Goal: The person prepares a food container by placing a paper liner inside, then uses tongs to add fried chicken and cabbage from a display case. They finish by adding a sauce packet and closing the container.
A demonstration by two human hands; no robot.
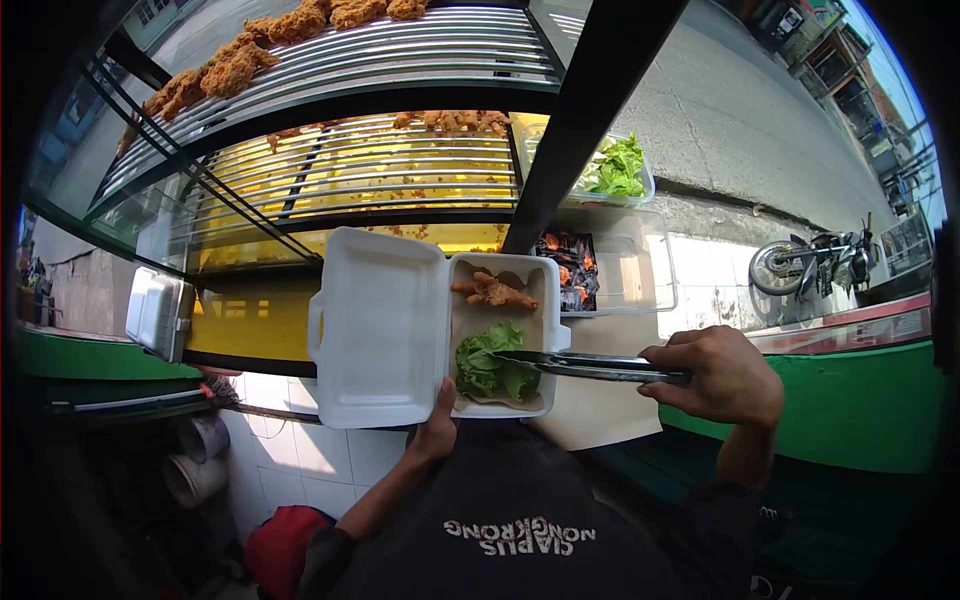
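Observation:
An opened white foam takeout box [383,330] lies in front of me, lid folded to the left. Brown paper lines its base, with a piece of fried chicken [494,290] toward the back and green lettuce [487,362] toward the front. My left hand [437,425] grips the front edge of the box near the hinge, thumb up over the rim, its other fingers hidden beneath. Closed around metal tongs [600,367], my right hand [722,375] is to the right of the box. The tips of the tongs touch the lettuce.
Fried chicken pieces [240,65] lie on a slatted rack [400,70] behind the box. A black post [590,110] rises close by. At right are a lettuce tub [615,165], sauce sachets [567,262] in a clear container [640,260] and brown paper [610,400]. Closed foam boxes [158,312] stand left.

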